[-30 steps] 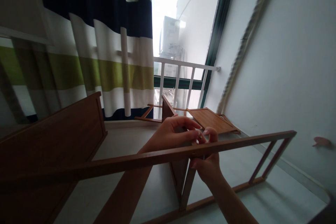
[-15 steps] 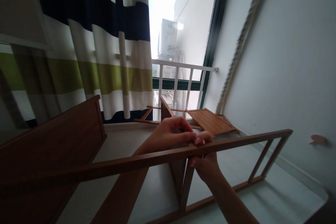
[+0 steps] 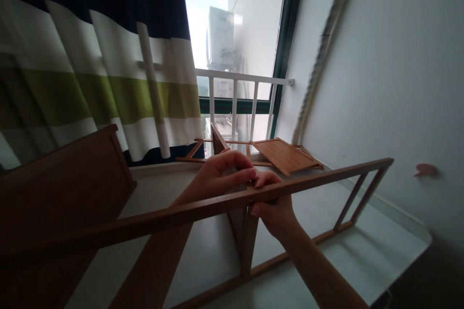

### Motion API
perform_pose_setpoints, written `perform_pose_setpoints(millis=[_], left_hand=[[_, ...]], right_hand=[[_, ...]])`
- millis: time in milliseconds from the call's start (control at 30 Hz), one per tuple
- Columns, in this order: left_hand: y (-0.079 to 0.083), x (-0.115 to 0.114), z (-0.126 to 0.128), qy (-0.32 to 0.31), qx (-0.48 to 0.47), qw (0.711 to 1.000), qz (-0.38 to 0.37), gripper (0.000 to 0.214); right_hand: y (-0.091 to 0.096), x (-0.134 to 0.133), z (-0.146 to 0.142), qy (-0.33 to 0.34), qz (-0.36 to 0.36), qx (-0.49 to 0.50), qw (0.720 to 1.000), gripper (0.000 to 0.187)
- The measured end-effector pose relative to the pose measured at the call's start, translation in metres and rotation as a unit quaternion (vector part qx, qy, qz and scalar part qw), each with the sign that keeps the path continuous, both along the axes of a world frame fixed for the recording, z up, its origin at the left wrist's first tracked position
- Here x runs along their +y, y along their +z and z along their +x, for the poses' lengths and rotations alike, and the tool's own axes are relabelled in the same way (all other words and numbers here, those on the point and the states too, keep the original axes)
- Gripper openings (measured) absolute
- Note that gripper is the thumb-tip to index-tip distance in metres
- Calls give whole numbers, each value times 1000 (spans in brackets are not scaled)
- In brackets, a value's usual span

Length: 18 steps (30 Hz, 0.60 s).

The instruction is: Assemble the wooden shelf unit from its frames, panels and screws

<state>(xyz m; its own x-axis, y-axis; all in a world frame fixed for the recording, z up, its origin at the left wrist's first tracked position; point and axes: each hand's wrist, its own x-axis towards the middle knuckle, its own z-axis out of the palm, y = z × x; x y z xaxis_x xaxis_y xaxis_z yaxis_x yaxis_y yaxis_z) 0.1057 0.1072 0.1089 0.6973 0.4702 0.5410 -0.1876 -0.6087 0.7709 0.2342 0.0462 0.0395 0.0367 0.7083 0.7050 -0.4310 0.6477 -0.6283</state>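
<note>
A brown wooden frame (image 3: 203, 208) stands on its side across the view, with its long upper rail running from lower left to upper right. My right hand (image 3: 277, 215) is closed around that rail where an upright crosspiece (image 3: 250, 241) meets it, thumb on the near side and fingers over the far side. Just behind the rail, my left hand (image 3: 221, 176) makes a pinch, its fingertips close to the right fingers. Whatever it pinches is too small or too hidden to make out. A wooden panel (image 3: 234, 219) joins the frame near the crosspiece, partly covered by my left hand.
At left a large wooden panel (image 3: 72, 178) leans up. Another slatted or flat wooden piece (image 3: 284, 154) lies at the back by the white railing (image 3: 235, 77). A striped curtain (image 3: 145, 96) hangs at left; a white wall (image 3: 380, 82) bounds the right.
The whole view has shifted, so hands and frame appear a little further left and higher. Both hands keep their places at the same joint of the frame.
</note>
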Motion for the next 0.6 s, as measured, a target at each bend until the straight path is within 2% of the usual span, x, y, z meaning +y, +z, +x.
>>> perform_pose_setpoints(millis=[167, 333, 433, 500, 600], left_hand=[[-3, 1, 0, 3, -14, 1000, 1, 11], [-6, -1, -1, -4, -31, 998, 52, 17], [-10, 2, -3, -61, -50, 997, 9, 14], [-13, 9, -3, -116, -62, 991, -34, 20], [-16, 21, -1, -181, -80, 980, -3, 30]], right_hand=[[2, -2, -1, 0, -8, 3, 1000, 31], [2, -3, -1, -22, -20, 13, 999, 30], [2, -4, -1, -43, -21, 15, 999, 30], [3, -4, -1, -47, -15, 14, 999, 29], [6, -5, -2, -37, -4, 14, 999, 31]])
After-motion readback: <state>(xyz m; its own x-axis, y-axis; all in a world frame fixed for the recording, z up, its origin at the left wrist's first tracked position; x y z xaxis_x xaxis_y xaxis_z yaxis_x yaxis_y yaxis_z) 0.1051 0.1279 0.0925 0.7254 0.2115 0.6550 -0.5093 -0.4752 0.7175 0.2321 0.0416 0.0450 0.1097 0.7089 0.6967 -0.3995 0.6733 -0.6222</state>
